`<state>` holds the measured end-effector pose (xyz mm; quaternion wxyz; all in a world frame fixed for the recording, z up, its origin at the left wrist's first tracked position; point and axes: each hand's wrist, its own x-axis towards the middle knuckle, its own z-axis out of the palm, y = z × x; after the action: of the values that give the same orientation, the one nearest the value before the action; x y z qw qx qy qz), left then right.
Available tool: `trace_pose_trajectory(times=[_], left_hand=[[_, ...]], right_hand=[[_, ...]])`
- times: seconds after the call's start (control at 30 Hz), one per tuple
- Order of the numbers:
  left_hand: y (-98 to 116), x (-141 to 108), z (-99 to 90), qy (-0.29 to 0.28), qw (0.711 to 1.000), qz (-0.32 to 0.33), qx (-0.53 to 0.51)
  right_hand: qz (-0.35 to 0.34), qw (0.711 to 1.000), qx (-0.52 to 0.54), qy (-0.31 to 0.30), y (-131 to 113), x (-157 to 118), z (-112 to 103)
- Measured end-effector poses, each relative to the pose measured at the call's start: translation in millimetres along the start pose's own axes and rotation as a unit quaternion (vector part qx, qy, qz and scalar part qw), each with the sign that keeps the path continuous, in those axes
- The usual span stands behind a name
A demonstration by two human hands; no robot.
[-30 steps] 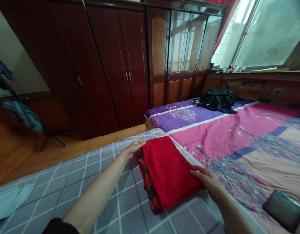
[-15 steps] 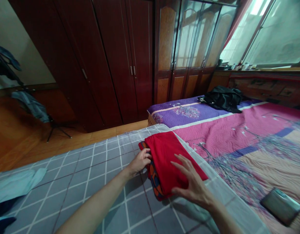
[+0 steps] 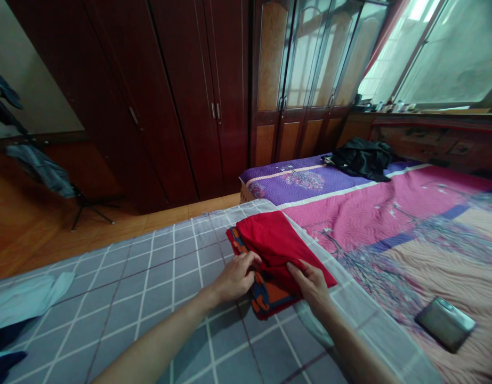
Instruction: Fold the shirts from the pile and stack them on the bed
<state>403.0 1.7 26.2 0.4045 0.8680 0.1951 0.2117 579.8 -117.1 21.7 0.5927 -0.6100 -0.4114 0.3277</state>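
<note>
Folded red cloth (image 3: 275, 240) on grey checked sheet (image 3: 161, 272), long axis running away up-left. Left hand (image 3: 233, 278) and right hand (image 3: 312, 285) fingers pinching its near edge, lifted off orange-blue patterned fabric (image 3: 265, 293) beneath; both equally near.

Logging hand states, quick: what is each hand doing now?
Left hand: closed, pinching the red cloth.
Right hand: closed, pinching the same red cloth.

My left grip's (image 3: 234, 277) fingertips vanish under the red cloth's (image 3: 277, 242) fold. Both forearms and the pale cloth (image 3: 24, 298) at left get cut off by frame edges.
</note>
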Motion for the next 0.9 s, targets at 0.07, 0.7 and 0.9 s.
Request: trace_pose_trajectory(times=[0.07,0.7,0.9], left_hand=[[8.0,-7.7,-0.2,-0.035,0.989,0.073,0.125],[12.1,-36.5,6.8,-0.041,0.885,0.249,0.391],[19.4,-32.0,4.7,-0.030,0.922,0.216,0.320]], right_hand=[[0.011,1.000,0.018,-0.003,0.4,0.1,-0.1],[-0.217,0.932,-0.244,-0.157,0.6,-8.6,3.1],[-0.270,0.880,-0.339,-0.194,0.4,-13.2,4.4]])
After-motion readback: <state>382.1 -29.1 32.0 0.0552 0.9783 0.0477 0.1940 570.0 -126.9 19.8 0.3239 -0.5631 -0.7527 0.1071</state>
